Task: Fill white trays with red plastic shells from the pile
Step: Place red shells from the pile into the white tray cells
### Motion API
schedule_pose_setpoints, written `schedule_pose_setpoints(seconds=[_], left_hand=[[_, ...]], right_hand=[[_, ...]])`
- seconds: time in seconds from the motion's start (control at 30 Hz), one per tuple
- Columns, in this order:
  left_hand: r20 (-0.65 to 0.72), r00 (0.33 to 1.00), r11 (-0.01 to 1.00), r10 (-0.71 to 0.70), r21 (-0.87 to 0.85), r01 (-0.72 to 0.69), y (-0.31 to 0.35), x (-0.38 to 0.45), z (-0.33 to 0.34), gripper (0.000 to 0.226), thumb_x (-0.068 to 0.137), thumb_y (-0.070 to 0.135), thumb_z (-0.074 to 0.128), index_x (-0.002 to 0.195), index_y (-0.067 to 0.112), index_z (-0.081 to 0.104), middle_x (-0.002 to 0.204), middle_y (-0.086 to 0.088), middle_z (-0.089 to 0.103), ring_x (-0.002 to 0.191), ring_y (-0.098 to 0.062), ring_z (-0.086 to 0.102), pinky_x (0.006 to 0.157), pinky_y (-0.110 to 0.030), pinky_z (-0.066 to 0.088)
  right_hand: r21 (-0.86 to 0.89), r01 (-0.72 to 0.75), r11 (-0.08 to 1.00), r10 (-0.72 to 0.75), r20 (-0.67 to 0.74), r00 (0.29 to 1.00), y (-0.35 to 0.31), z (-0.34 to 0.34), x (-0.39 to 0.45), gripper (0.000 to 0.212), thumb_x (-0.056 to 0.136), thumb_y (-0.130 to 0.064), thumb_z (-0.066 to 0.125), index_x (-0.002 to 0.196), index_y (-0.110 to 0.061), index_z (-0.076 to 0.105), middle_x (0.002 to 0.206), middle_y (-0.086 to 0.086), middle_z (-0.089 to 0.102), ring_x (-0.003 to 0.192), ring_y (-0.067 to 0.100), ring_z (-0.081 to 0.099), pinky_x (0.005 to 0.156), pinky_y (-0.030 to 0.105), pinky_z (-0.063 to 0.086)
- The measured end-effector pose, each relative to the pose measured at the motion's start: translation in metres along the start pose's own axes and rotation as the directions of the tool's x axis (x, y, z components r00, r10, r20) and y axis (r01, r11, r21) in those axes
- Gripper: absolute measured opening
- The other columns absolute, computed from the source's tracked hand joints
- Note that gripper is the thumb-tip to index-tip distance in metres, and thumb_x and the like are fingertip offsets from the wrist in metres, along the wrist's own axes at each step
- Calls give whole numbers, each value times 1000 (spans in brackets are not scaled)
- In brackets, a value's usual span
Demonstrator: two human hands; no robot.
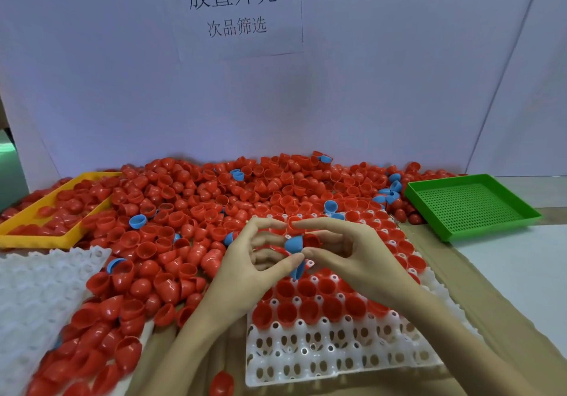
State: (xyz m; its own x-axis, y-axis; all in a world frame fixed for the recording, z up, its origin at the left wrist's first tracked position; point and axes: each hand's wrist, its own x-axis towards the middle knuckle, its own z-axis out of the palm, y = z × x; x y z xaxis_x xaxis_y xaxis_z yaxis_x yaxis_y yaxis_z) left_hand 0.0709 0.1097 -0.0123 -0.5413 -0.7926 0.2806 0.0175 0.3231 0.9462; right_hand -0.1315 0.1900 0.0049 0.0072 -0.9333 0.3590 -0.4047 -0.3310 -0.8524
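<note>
A big pile of red shells point(190, 211) covers the table's middle and back. In front stands a white tray point(337, 355); its far rows hold red shells, its near rows are bare holes. Above this tray my left hand point(254, 260) and my right hand point(346, 251) meet, thumb tips touching. My left hand pinches a blue shell point(294, 244). Right behind it my right hand holds a red shell point(312, 240) that touches the blue one. A second blue shell point(299, 270) shows just under the thumbs; which hand holds it I cannot tell.
Another white tray point(36, 288) lies at the front left, partly under red shells. A yellow tray point(33, 239) with red shells sits at the left. A green perforated tray point(469, 205) stands at the right. Several blue shells point(137, 221) are scattered in the pile. A white wall stands behind.
</note>
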Motion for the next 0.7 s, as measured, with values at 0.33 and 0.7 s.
schedule_pose_setpoints(seconds=[0.33, 0.7], left_hand=[[-56, 998, 998, -6, 68, 10, 2, 0, -2, 29, 86, 23, 85, 111, 27, 71, 111, 9, 75, 92, -15, 75, 85, -25, 61], [-89, 996, 1000, -13, -3, 13, 2, 1, -3, 23, 87, 22, 83, 105, 34, 73, 111, 12, 75, 93, -17, 78, 82, -20, 59]], right_hand=[[96, -272, 957, 283, -122, 951, 4, -26, 14, 36, 95, -52, 68, 104, -18, 57, 62, 2, 63, 50, 14, 56, 51, 23, 47], [490, -171, 855, 210, -26, 977, 4, -23, 9, 72, 101, -13, 67, 158, -40, 33, 153, 12, 54, 136, 17, 59, 115, 42, 48]])
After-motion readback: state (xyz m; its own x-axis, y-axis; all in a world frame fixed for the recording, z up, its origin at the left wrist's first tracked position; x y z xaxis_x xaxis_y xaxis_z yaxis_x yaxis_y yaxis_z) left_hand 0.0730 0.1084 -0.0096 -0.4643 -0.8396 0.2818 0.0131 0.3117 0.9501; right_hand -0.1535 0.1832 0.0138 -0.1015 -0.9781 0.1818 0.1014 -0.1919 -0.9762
